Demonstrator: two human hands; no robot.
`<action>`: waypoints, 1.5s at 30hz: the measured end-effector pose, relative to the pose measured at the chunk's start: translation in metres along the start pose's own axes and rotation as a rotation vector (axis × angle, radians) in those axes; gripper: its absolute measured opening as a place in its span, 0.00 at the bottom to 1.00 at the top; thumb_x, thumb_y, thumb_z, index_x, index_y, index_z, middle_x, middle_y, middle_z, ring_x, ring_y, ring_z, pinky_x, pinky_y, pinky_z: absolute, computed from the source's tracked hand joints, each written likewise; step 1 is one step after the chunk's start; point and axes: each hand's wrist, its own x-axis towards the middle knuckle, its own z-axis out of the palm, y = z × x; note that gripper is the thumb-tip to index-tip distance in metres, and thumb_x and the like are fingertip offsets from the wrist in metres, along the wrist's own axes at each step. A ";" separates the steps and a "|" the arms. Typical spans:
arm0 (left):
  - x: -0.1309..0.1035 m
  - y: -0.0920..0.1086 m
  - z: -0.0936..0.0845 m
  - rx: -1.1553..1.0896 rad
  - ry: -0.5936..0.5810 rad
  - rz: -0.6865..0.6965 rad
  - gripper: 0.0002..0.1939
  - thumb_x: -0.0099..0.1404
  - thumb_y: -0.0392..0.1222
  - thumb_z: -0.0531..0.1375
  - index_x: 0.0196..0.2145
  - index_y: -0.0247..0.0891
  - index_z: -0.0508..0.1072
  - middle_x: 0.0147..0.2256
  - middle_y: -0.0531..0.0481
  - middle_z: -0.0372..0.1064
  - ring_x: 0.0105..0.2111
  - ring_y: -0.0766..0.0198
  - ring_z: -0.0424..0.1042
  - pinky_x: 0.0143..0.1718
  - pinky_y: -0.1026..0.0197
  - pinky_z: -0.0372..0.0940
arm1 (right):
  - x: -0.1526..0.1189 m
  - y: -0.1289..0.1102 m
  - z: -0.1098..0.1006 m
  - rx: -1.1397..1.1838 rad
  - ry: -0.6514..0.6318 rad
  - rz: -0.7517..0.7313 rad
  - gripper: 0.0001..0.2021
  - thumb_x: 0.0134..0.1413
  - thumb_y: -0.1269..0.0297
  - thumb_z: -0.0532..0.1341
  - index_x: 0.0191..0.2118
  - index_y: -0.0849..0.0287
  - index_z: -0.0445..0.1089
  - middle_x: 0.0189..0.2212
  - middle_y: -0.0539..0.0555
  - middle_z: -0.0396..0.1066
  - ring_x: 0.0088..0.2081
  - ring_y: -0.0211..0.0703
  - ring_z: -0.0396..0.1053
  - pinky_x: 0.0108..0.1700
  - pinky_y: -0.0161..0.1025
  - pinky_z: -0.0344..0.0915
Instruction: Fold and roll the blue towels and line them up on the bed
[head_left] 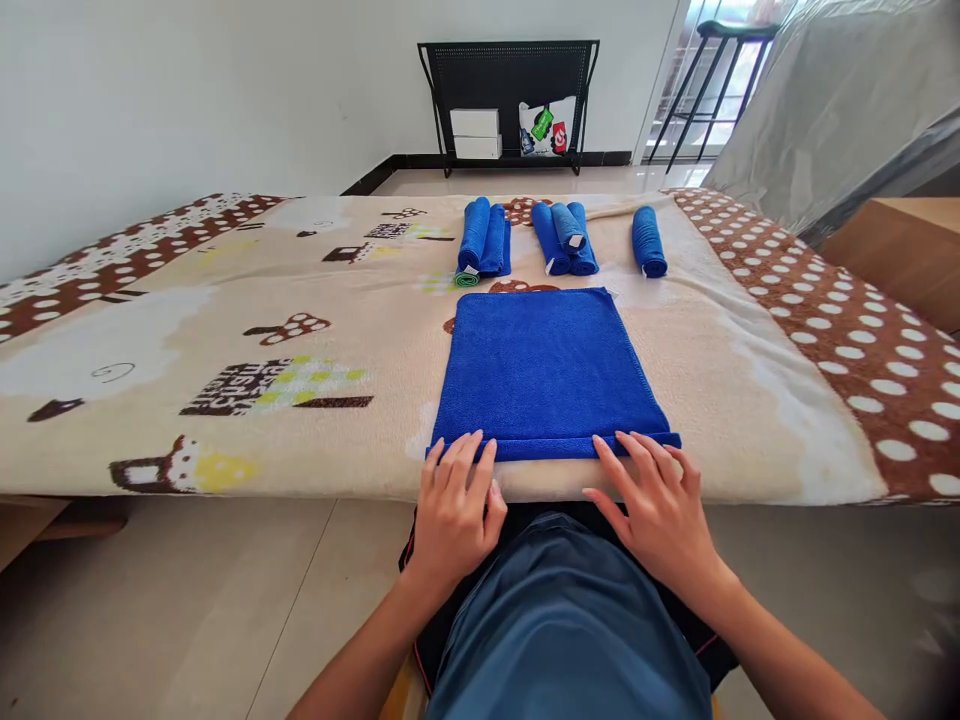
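Observation:
A blue towel lies flat near the front edge of the bed, its near edge turned over into a narrow roll. My left hand rests its fingertips on the left part of that roll, the fingers stretched out and the thumb apart. On the right part of the roll lie the fingertips of my right hand, also spread. Neither hand is wrapped round the cloth. Beyond the towel are rolled towels: a left stack with a green roll at its bottom, a middle stack, and a single blue roll.
A cream blanket with printed figures and a brown dotted border covers the bed. Behind it stands a black rack with white boxes and a printed bag. A stool, a plastic-covered object and a cardboard box are at right.

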 end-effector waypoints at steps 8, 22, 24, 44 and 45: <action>0.007 0.031 0.022 -0.083 -0.068 0.200 0.29 0.67 0.31 0.52 0.65 0.26 0.60 0.64 0.36 0.61 0.69 0.50 0.53 0.69 0.42 0.51 | 0.012 -0.035 0.002 0.138 0.046 0.030 0.30 0.65 0.59 0.59 0.68 0.63 0.56 0.67 0.65 0.57 0.67 0.57 0.58 0.65 0.55 0.52; -0.021 -0.043 0.001 -0.015 0.027 0.095 0.33 0.65 0.29 0.57 0.66 0.38 0.60 0.61 0.41 0.67 0.63 0.51 0.65 0.65 0.42 0.57 | -0.022 0.036 0.022 0.216 0.029 -0.084 0.32 0.66 0.66 0.57 0.72 0.55 0.48 0.66 0.55 0.61 0.67 0.50 0.58 0.68 0.52 0.50; -0.026 -0.056 -0.004 0.001 0.036 0.083 0.33 0.64 0.28 0.58 0.65 0.40 0.62 0.60 0.42 0.69 0.61 0.51 0.67 0.64 0.42 0.58 | -0.031 0.052 0.020 0.207 0.078 -0.014 0.30 0.66 0.68 0.57 0.70 0.51 0.53 0.62 0.53 0.65 0.64 0.50 0.62 0.66 0.53 0.51; -0.003 -0.080 -0.030 -0.207 -0.021 -0.226 0.06 0.69 0.41 0.58 0.40 0.44 0.75 0.47 0.46 0.68 0.52 0.52 0.65 0.55 0.46 0.56 | -0.006 0.102 0.010 0.371 -0.005 0.095 0.09 0.66 0.58 0.59 0.47 0.49 0.75 0.51 0.55 0.68 0.53 0.49 0.68 0.55 0.49 0.58; -0.002 -0.079 -0.031 -0.209 -0.036 -0.240 0.06 0.69 0.41 0.57 0.39 0.44 0.75 0.47 0.46 0.69 0.53 0.52 0.64 0.55 0.46 0.56 | -0.003 0.101 0.009 0.376 -0.018 0.103 0.10 0.67 0.58 0.58 0.46 0.50 0.74 0.52 0.55 0.68 0.53 0.49 0.68 0.55 0.49 0.57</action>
